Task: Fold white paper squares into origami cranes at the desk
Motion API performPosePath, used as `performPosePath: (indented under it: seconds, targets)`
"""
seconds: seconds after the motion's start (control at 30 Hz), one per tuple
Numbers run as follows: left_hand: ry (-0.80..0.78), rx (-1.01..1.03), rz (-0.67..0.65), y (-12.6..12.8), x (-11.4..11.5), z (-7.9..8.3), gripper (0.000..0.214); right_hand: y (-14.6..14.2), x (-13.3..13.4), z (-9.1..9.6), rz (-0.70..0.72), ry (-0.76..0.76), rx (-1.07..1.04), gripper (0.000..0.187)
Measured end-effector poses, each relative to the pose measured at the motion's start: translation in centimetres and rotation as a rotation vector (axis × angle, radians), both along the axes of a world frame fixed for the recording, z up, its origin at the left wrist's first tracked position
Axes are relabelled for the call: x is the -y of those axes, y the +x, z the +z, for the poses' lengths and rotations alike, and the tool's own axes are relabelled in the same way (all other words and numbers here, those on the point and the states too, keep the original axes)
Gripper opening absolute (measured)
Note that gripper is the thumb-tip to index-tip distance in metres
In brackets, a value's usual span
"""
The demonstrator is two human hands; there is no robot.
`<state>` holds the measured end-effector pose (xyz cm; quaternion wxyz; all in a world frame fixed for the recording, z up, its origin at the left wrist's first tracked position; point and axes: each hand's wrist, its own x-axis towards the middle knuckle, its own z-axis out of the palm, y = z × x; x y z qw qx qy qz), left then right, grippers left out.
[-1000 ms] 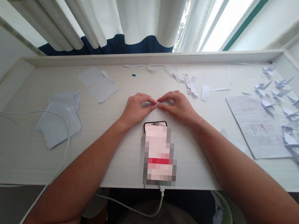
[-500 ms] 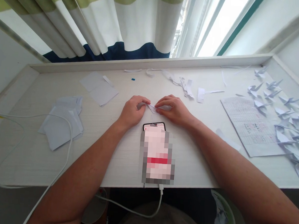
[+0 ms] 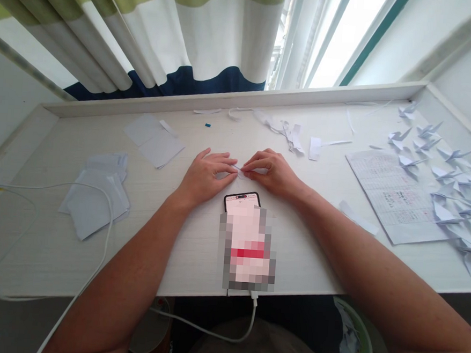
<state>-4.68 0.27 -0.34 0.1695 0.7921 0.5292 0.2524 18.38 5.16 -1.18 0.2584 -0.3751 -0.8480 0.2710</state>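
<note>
A small piece of folded white paper lies between my hands in the middle of the desk, mostly covered by fingertips. My right hand pinches its right side between thumb and bent fingers. At its left side, my left hand has thumb and forefinger closed on the paper's edge, while the other fingers stretch out above. Just below the hands, a phone rests on the desk, its screen mostly blurred out, with a white cable plugged into its lower end.
Folded paper cranes crowd the right side, some over a written sheet. Paper scraps lie toward the back. Stacked paper squares sit at left beside a looping cable. Below the desk edge stands a green basket holding paper.
My left hand has shifted slightly left and its fingers have straightened and spread along the paper. My right hand stays nearly in place, still pinching. The phone's screen content looks a little different.
</note>
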Motion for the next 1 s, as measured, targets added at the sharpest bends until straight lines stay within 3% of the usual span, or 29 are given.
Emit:
performPosePath:
  seconds: [0.3,0.43,0.7,1.0]
  targets:
    - [0.018,-0.126,-0.116,-0.4,0.5,0.6,0.023,0.0,0.2,0.0,-0.005,0.010,0.005,0.017]
    - [0.124,-0.142,-0.097,-0.1,0.8,0.9,0.023,0.0,0.1,-0.1,-0.008,0.022,0.003,0.016]
    - [0.149,-0.253,-0.030,0.3,1.2,1.0,0.026,-0.4,1.3,0.4,-0.122,0.040,0.025,0.017]
    - [0.140,-0.251,-0.026,1.1,1.0,1.2,0.027,0.8,1.0,0.5,0.000,0.092,0.103,0.027]
